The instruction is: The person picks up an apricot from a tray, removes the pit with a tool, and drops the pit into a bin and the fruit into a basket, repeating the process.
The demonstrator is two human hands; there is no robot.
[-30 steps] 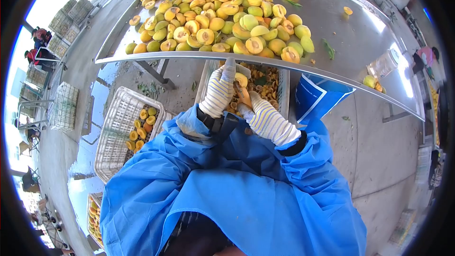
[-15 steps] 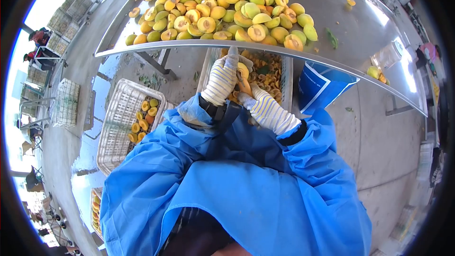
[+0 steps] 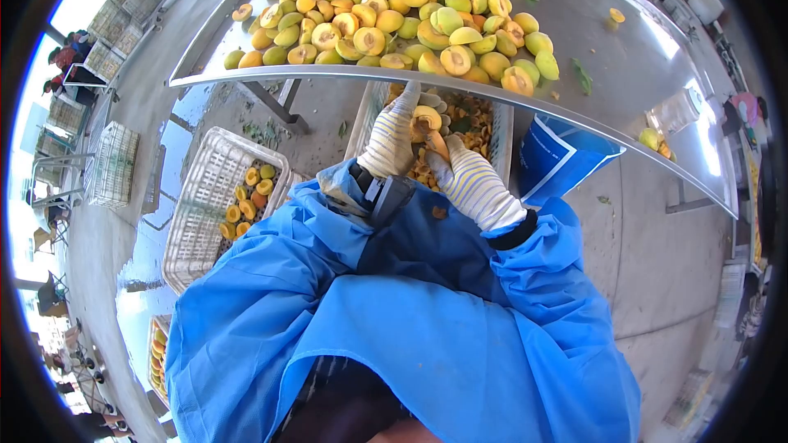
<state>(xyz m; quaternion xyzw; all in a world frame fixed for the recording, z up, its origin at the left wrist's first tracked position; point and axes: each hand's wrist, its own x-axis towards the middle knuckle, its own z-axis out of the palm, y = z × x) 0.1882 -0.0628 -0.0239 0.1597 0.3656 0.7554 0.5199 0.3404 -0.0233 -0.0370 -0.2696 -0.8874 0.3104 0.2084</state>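
Note:
My left hand [image 3: 391, 135], in a striped knit glove, is closed around a cut apricot [image 3: 426, 120] just below the table edge. The fruit's cut face is turned up, with a brownish centre. My right hand [image 3: 478, 186], gloved alike, is closed on a narrow orange-brown thing [image 3: 437, 146] whose end meets the apricot; its kind is hard to make out. A small brown piece [image 3: 439, 212] shows over the dark blue apron below the hands. Beneath them, a crate [image 3: 502, 135] holds many brownish-orange scraps, partly hidden by the hands.
Halved and whole apricots [image 3: 369, 41] are heaped on the metal table [image 3: 603, 74]. A clear container [image 3: 673, 115] lies at its right. A blue bag [image 3: 558, 160] stands below. At left, a white crate [image 3: 197, 213] holds apricot halves [image 3: 246, 209]. People and stacked crates [image 3: 115, 20] are farther off.
The apricot in my left hand now shows its brownish centre more fully. A small brown piece has appeared below my hands. My right hand has shifted slightly down and right, and the view has moved a little.

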